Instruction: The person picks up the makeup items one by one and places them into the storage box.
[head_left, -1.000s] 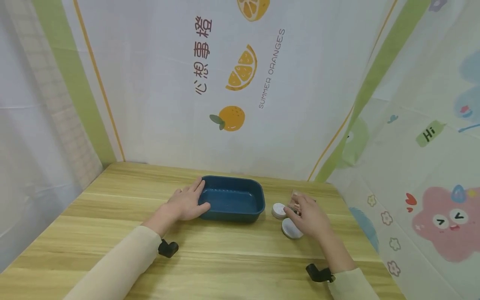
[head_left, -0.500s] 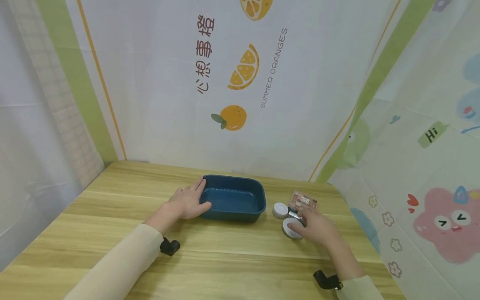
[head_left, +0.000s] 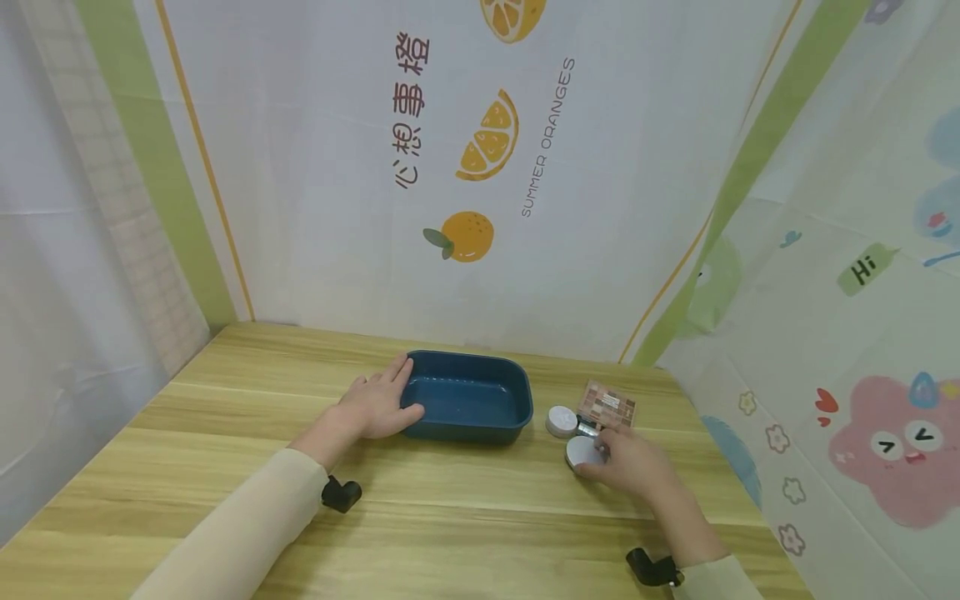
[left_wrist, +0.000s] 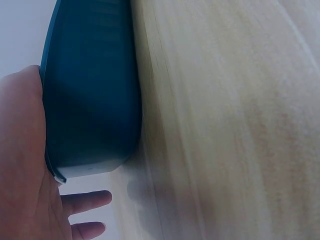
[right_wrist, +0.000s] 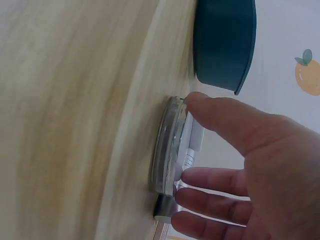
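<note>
My right hand [head_left: 637, 462] pinches a flat round compact [head_left: 583, 452] with a whitish top, thumb at its near edge and fingers across on the other side. In the right wrist view the compact [right_wrist: 170, 150] shows a clear, glassy side and lies low against the table. A small tube [head_left: 588, 427], dark and silver, lies just behind it, partly covered by the fingers. My left hand [head_left: 378, 408] rests with extended fingers on the left end of a dark blue tub [head_left: 468, 434]. Two straight fingers [left_wrist: 87, 201] show past the tub in the left wrist view.
A smaller white round tin [head_left: 561, 420] stands between the tub and the compact. Behind lies a palette [head_left: 606, 403] with brown and pink squares. The wooden table [head_left: 450, 517] meets a printed cloth [head_left: 330, 208] at the back; another cloth hangs at the right.
My right hand has come away from the palette, passed over the tube and come down onto the compact. My left hand stays at the tub.
</note>
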